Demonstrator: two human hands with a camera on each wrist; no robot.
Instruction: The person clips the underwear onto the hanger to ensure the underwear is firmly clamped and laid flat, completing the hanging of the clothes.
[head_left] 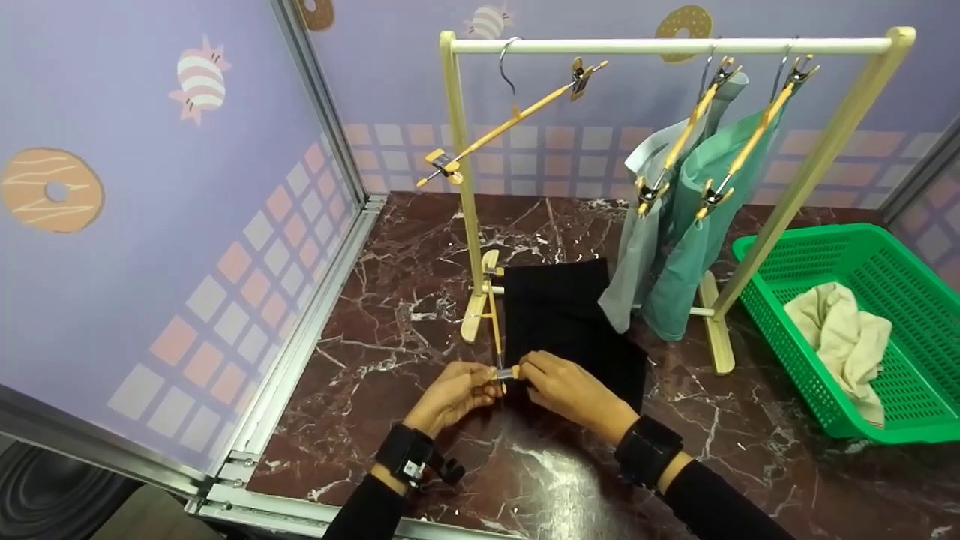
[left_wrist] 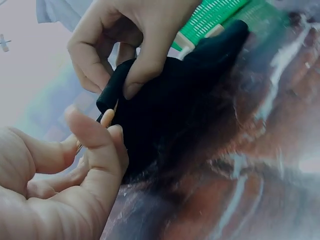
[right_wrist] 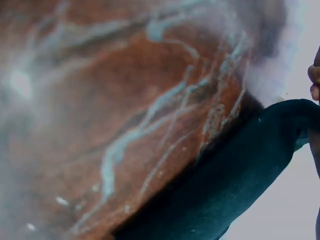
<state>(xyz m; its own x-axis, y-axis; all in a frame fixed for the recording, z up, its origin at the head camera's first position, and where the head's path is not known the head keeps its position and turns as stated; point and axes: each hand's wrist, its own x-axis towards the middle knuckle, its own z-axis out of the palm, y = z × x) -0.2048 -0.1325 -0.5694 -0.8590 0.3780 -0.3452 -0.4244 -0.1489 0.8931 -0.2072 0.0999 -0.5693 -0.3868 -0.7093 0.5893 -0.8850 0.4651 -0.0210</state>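
Observation:
A black piece of clothing (head_left: 559, 304) lies on the marble-patterned table, beside a wooden clip hanger (head_left: 494, 330). My left hand (head_left: 454, 394) pinches the hanger's near clip (head_left: 507, 372) between thumb and fingers. With thumb and fingertips, my right hand (head_left: 566, 386) grips the edge of the black cloth right at that clip. Up close in the left wrist view, the raised black fabric (left_wrist: 165, 105) hangs from the right thumb, and a wooden clip end (left_wrist: 107, 118) touches its edge. In the right wrist view, the dark cloth (right_wrist: 220, 185) slants across the lower right, and most of the hand is out of frame.
A wooden rack (head_left: 675, 46) stands behind the cloth. On it hang a bare clip hanger (head_left: 517, 116), a grey garment (head_left: 637, 232) and a green garment (head_left: 690, 247). At right, a green basket (head_left: 780, 375) holds a cream cloth (head_left: 840, 337). A metal-framed wall borders the left side.

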